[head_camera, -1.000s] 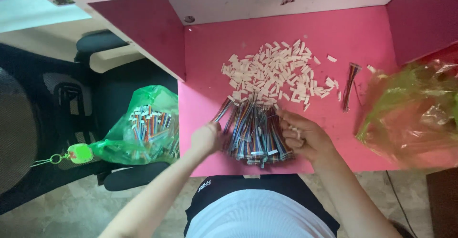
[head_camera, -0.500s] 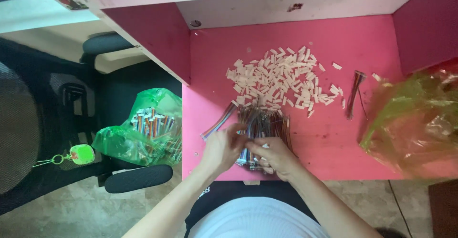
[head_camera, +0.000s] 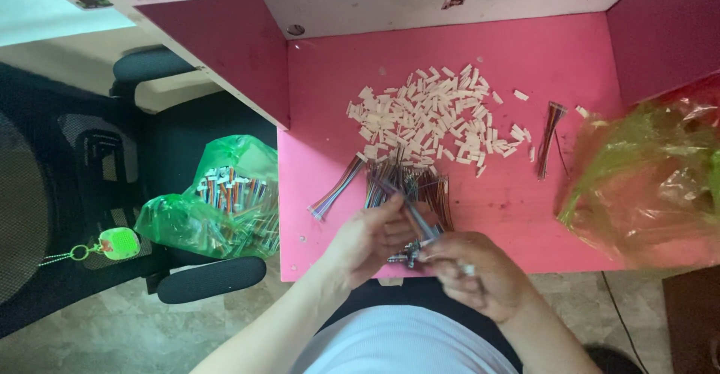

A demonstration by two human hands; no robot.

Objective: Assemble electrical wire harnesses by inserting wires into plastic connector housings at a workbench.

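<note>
Sorting looks to be the step in hand: both hands meet over the bundle of thin coloured wires (head_camera: pixel 409 187) lying at the near edge of the pink tabletop (head_camera: pixel 330 104), just below the heap of small white plastic pieces (head_camera: pixel 435 115). The left hand (head_camera: pixel 367 239) comes in from the lower left, palm turned inward, its fingers (head_camera: pixel 397 228) curled against the near end of the bundle. The right hand (head_camera: pixel 472 269) sits lower and closer to the body, fingers bent and pinching a few wires (blur hides exactly how many) that slant up toward the left hand. Both hands, then, are grasping wires rather than lying loose.

As a judgement, the next move calls for drawing those few strands free without dragging the others off the edge, so a steady left hand matters. A small separate bunch of wires (head_camera: pixel 335 194) lies just left of the bundle, another thin bunch (head_camera: pixel 550 138) well to the right, near a crumpled green bag (head_camera: pixel 645 179). A second green bag (head_camera: pixel 217 209), holding more wires, rests on the black chair (head_camera: pixel 210 276) beside the tabletop.
</note>
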